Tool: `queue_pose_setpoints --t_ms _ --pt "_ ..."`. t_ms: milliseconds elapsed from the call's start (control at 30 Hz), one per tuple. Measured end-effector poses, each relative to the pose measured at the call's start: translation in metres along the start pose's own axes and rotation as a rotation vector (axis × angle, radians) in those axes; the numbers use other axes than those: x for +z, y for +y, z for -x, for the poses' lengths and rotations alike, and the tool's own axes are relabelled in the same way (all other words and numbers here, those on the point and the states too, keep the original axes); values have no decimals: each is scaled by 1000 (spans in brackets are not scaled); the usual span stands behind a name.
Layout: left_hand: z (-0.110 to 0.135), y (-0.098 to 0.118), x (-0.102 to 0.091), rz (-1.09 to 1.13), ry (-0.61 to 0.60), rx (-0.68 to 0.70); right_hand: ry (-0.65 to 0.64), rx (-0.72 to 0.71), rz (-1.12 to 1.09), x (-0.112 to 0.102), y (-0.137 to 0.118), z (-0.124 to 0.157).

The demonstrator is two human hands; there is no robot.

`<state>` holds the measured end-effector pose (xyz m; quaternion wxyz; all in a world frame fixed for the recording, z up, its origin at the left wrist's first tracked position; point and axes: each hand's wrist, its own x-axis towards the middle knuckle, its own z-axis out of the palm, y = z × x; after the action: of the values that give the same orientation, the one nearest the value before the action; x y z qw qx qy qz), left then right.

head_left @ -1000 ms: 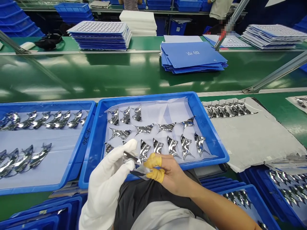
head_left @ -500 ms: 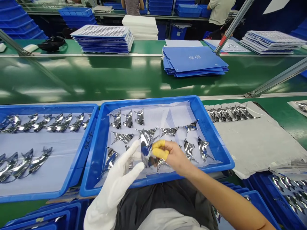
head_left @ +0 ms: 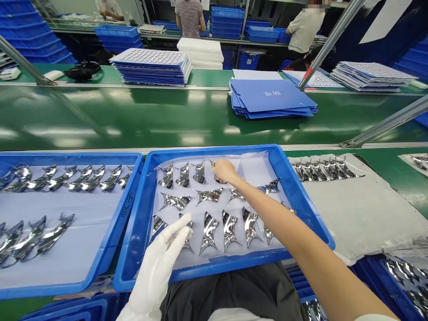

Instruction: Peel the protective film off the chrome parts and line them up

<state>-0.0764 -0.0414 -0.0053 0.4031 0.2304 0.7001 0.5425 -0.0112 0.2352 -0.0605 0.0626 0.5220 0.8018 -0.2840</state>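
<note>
My right hand (head_left: 224, 170), with yellow covering on its fingers, grips a shiny chrome part (head_left: 212, 163) at the back row of a blue tray (head_left: 234, 262). The hand covers most of that part. My left hand (head_left: 163, 256), in a white glove, hovers over the tray's front left with fingers extended and nothing held. Beneath its fingertips lies another chrome part (head_left: 187, 244), partly hidden. Pointed chrome pieces lie in rows on the tray's white liner (head_left: 257, 169). My right forearm hides some pieces on the right.
On the left, a second blue tray (head_left: 76, 281) holds curved chrome pieces. Several more chrome pieces (head_left: 321, 169) lie on a grey sheet (head_left: 354, 209) to the right. Blue sheets (head_left: 274, 96) are stacked on the green ledge ahead. Two metal struts flank the bench; people stand beyond.
My right hand has carried the chrome part from in front of my left hand to the tray's back row. My left hand has drawn back down and left. The view has tilted up slightly.
</note>
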Motion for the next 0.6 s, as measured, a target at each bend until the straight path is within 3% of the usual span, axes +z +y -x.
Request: queue_pose_setpoints --t_ms 133,233,367,500,600 --pt "-1 0 -4 14 -30 -52 57 -53 118 6 -13 0" --pt "-3 -3 -7 26 -14 -88 70 -205 169 14 -23 19" --pt "-4 -6 -8 29 3 -91 -8 -389 208 35 -33 51" --pt "-3 -1 -8 37 8 -75 -32 -417 234 56 -33 66" --pt "-2 3 -7 26 25 -75 -30 -402 197 52 -31 73"
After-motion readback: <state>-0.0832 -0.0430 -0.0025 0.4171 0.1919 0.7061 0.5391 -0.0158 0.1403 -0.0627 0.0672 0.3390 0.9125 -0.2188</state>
